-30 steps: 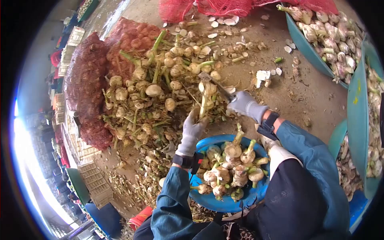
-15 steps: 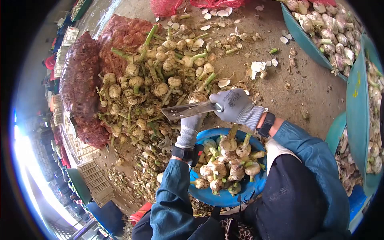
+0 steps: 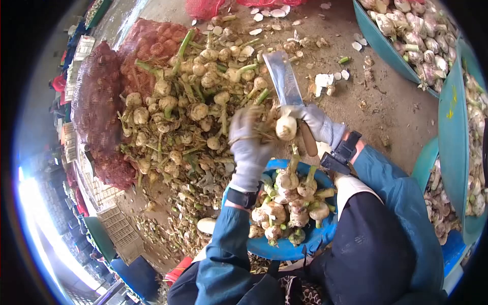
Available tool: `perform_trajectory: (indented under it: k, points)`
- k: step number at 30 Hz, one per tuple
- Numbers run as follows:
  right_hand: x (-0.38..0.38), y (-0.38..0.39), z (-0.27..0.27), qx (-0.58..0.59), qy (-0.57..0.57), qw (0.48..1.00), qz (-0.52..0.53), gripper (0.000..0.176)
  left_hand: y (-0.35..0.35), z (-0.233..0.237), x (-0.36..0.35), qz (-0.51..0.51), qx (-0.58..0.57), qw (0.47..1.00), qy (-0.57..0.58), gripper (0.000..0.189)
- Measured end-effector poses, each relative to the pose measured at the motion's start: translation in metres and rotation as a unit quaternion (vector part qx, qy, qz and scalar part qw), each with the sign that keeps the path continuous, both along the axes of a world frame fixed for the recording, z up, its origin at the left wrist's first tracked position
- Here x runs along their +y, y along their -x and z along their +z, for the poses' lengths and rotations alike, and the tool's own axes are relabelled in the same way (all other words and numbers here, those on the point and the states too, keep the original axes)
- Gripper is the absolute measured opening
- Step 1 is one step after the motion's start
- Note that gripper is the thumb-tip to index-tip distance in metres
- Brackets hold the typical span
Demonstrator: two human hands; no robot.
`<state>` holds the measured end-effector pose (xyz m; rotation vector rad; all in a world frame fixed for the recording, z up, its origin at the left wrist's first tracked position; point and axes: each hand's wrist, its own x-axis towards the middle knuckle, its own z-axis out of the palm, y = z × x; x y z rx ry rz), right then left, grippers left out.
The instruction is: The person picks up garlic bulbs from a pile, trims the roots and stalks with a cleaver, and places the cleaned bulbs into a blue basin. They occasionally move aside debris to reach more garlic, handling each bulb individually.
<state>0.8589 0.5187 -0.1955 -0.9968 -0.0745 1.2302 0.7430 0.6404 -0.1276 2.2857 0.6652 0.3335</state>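
Note:
My right hand (image 3: 319, 123), in a grey glove, is closed around a wide-bladed knife (image 3: 283, 79). The blade points up and away, and its brown handle sticks out below the fingers. A pale garlic bulb (image 3: 286, 128) sits at the fingertips of this hand; whether they grip it too is partly hidden. Just left of the bulb is my left hand (image 3: 247, 147), also gloved, its fingers smeared by motion near dry stalks and husks. Below both hands, a blue basin (image 3: 325, 235) holds several garlic bulbs (image 3: 300, 216) with cut green stems.
A large heap of untrimmed garlic (image 3: 198, 109) lies ahead to the left, with full mesh sacks (image 3: 99, 112) behind it. Teal tubs (image 3: 452, 137) of garlic stand at right. Peeled scraps (image 3: 325, 81) litter the floor, and a plastic crate (image 3: 119, 231) is at left.
The knife has swung from lying across toward the left to pointing up and away. A pale garlic bulb now shows by my right hand. My left hand has come out from under the blade.

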Motion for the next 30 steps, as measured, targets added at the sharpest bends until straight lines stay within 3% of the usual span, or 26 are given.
perform_trajectory:
  k: [1, 2, 3, 4, 5, 6, 7, 8, 9, 10, 11, 12, 13, 14, 15, 17, 19, 20, 21, 23, 24, 26, 27, 28, 29, 30]
  points:
    - [0.000, -0.004, 0.000, 0.043, -0.001, 0.999, 0.032, 0.035, 0.001, -0.002, 0.000, 0.115, -0.100, 0.975, 0.162, 0.058]
    - [0.004, -0.002, -0.001, -0.191, -0.072, 0.979, 0.005, 0.029, 0.002, -0.009, -0.005, 0.220, -0.129, 0.960, 0.114, 0.043]
    - [0.006, -0.001, -0.002, -0.189, -0.072, 0.979, 0.007, 0.029, 0.010, -0.012, -0.008, 0.222, -0.128, 0.960, 0.113, 0.043]
    - [0.011, -0.002, 0.011, -0.206, 0.008, 0.977, 0.050, 0.026, 0.015, -0.010, -0.010, 0.239, -0.102, 0.859, 0.442, 0.034]
    - [0.015, -0.003, 0.021, -0.221, 0.087, 0.967, 0.093, 0.022, 0.019, -0.009, -0.013, 0.226, -0.066, 0.656, 0.717, 0.033]
    - [0.017, -0.005, 0.026, -0.313, 0.133, 0.928, 0.153, 0.016, 0.019, -0.016, -0.017, 0.201, -0.076, 0.652, 0.727, 0.036]
    - [0.019, -0.009, 0.036, -0.314, 0.131, 0.928, 0.152, 0.016, 0.017, -0.029, -0.018, 0.173, -0.085, 0.648, 0.737, 0.038]
    - [0.019, -0.012, 0.047, -0.395, 0.170, 0.883, 0.189, 0.015, 0.014, -0.033, -0.017, 0.174, -0.033, 0.737, 0.653, 0.038]
    - [0.019, -0.013, 0.052, -0.471, 0.206, 0.828, 0.226, 0.014, 0.018, -0.033, -0.010, 0.212, 0.082, 0.753, 0.618, 0.033]
    - [0.014, -0.018, 0.042, -0.558, 0.237, 0.761, 0.233, 0.016, 0.024, -0.030, -0.010, 0.089, 0.026, 0.886, 0.454, 0.030]
    - [0.008, -0.023, 0.032, -0.558, 0.236, 0.760, 0.234, 0.016, 0.029, -0.022, -0.009, -0.038, -0.031, 0.964, 0.261, 0.027]
    - [0.003, -0.027, 0.022, -0.550, 0.296, 0.719, 0.306, 0.019, 0.032, -0.014, -0.006, 0.013, -0.018, 0.898, 0.439, 0.032]
    - [-0.001, -0.033, 0.014, -0.540, 0.351, 0.667, 0.374, 0.022, 0.034, -0.003, -0.003, 0.018, -0.022, 0.900, 0.435, 0.032]
    - [-0.009, -0.039, 0.004, -0.544, 0.348, 0.665, 0.375, 0.022, 0.036, 0.006, -0.001, 0.030, 0.001, 0.864, 0.503, 0.029]
    - [-0.022, -0.041, -0.007, -0.511, 0.399, 0.684, 0.334, 0.023, 0.041, 0.014, -0.001, 0.041, 0.031, 0.820, 0.571, 0.025]
    - [-0.027, -0.032, -0.009, -0.469, 0.448, 0.699, 0.301, 0.025, 0.051, 0.014, 0.001, 0.058, 0.037, 0.813, 0.577, 0.021]
    - [-0.021, -0.021, 0.001, -0.417, 0.366, 0.797, 0.238, 0.024, 0.055, -0.007, 0.009, 0.119, 0.005, 0.800, 0.589, 0.020]
    - [-0.009, -0.012, 0.019, -0.499, 0.334, 0.766, 0.229, 0.021, 0.049, -0.004, 0.009, 0.159, 0.040, 0.801, 0.576, 0.021]
    - [-0.001, -0.004, 0.027, -0.554, 0.260, 0.768, 0.190, 0.010, 0.052, -0.028, 0.015, 0.156, 0.014, 0.827, 0.540, 0.022]
    - [0.012, 0.005, 0.044, -0.616, 0.174, 0.735, 0.223, 0.013, 0.046, -0.019, 0.015, 0.127, 0.044, 0.845, 0.518, 0.023]
    - [0.011, 0.003, 0.038, -0.615, 0.174, 0.735, 0.226, 0.013, 0.046, -0.012, 0.015, 0.129, 0.044, 0.844, 0.520, 0.023]
    - [0.006, -0.010, 0.010, -0.550, 0.359, 0.642, 0.396, 0.020, 0.049, 0.006, 0.017, 0.112, 0.029, 0.832, 0.542, 0.025]
    - [-0.011, -0.019, -0.012, -0.564, 0.365, 0.597, 0.438, 0.024, 0.056, 0.010, 0.018, 0.067, 0.033, 0.847, 0.526, 0.029]
    - [-0.024, -0.020, -0.025, -0.511, 0.431, 0.631, 0.393, 0.026, 0.060, 0.023, 0.018, -0.025, 0.088, 0.871, 0.483, 0.030]
    - [-0.033, -0.024, -0.029, -0.349, 0.438, 0.762, 0.324, 0.027, 0.066, 0.033, 0.017, -0.112, 0.144, 0.880, 0.438, 0.031]
    - [-0.040, -0.024, -0.035, -0.330, 0.446, 0.774, 0.306, 0.028, 0.080, 0.012, 0.033, -0.149, 0.174, 0.896, 0.380, 0.030]
